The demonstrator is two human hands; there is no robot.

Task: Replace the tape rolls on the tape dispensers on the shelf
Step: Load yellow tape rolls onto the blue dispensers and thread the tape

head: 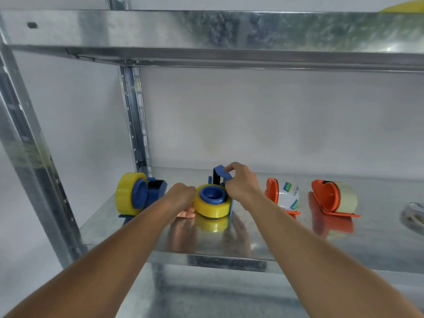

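A blue tape dispenser [220, 175] lies on its side in the middle of the metal shelf [263, 244], with a yellow tape roll [212, 207] on its blue hub facing up. My left hand [182, 198] grips the left side of this roll, fingers curled under it. My right hand [241, 182] pinches the dispenser's blue frame just behind the roll. Left of it, a second blue dispenser [156, 187] stands upright with a yellow roll [125, 193]. To the right stand two orange dispensers, one [273, 191] with a white labelled roll [289, 195], one [323, 193] with a pale roll [346, 197].
A galvanised upper shelf beam [206, 31] spans overhead, with a yellow thing [403, 6] at its top right. Steel uprights stand at the left front [29, 157] and at the back [135, 118]. A pale roll-like object [414, 215] lies at the right edge of the shelf.
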